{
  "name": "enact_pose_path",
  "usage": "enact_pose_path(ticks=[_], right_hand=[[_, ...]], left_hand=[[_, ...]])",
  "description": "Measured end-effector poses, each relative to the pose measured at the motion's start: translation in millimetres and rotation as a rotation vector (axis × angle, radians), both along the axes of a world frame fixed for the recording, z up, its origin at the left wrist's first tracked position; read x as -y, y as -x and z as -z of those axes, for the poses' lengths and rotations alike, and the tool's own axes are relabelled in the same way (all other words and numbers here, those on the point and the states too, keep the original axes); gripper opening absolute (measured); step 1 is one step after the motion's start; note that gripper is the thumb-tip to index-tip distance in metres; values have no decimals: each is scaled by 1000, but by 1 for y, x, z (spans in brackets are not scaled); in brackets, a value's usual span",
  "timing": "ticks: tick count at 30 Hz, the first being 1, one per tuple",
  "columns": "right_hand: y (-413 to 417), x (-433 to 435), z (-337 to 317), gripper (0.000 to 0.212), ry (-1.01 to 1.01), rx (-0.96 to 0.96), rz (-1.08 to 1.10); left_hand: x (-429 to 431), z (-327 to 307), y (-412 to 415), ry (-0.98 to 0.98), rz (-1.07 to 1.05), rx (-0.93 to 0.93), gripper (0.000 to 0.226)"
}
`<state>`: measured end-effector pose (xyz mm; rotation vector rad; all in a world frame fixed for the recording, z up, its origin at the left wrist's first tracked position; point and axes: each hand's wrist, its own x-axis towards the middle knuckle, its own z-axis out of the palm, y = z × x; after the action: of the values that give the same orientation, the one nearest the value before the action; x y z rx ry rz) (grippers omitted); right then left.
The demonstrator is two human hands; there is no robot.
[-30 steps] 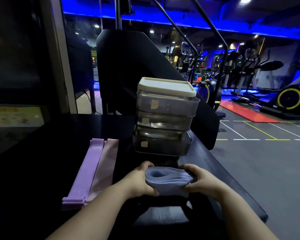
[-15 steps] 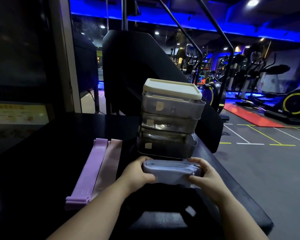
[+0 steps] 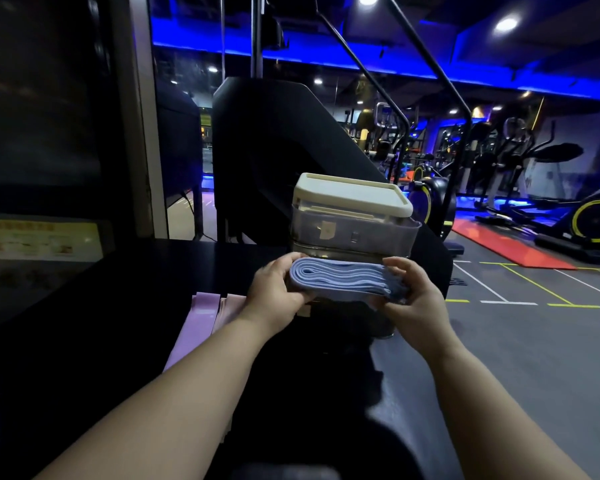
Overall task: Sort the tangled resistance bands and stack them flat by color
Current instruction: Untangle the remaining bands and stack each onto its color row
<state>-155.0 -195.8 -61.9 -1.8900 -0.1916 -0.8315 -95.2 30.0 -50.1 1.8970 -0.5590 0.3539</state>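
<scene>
**Blue-grey bundle of flat rubber resistance bands (image 3: 347, 280) raised, not yet laid down**

Both hands gripped it by its ends: the left hand (image 3: 274, 294) curled round the looped end, the right hand (image 3: 414, 301) wrapped round the other. Within the last second the bundle had risen from just above the black tabletop (image 3: 101, 341) to hang in front of the stack of clear plastic containers with a cream lid (image 3: 354, 216), its layers pressed closer together. On the tabletop to the left lay a flat purple rubber band (image 3: 194, 327) and, touching it, a flat pale-pink rubber band (image 3: 232, 306). The blue colour looked gathered; what remained, I judged, was laying it flat beside those two.
</scene>
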Motion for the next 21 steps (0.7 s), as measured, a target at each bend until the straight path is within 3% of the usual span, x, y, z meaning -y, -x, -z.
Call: enact_pose_path(ticks=[6, 11, 21], right_hand=[[-12, -3, 9, 59, 139, 48, 176], [-15, -6, 5, 52, 253, 128, 249], [-20, 2, 16, 57, 271, -58, 207]], left_hand=[[5, 15, -13, -151, -151, -46, 57], [6, 15, -16, -147, -167, -19, 57], [3, 20, -24, -276, -178, -122, 60]])
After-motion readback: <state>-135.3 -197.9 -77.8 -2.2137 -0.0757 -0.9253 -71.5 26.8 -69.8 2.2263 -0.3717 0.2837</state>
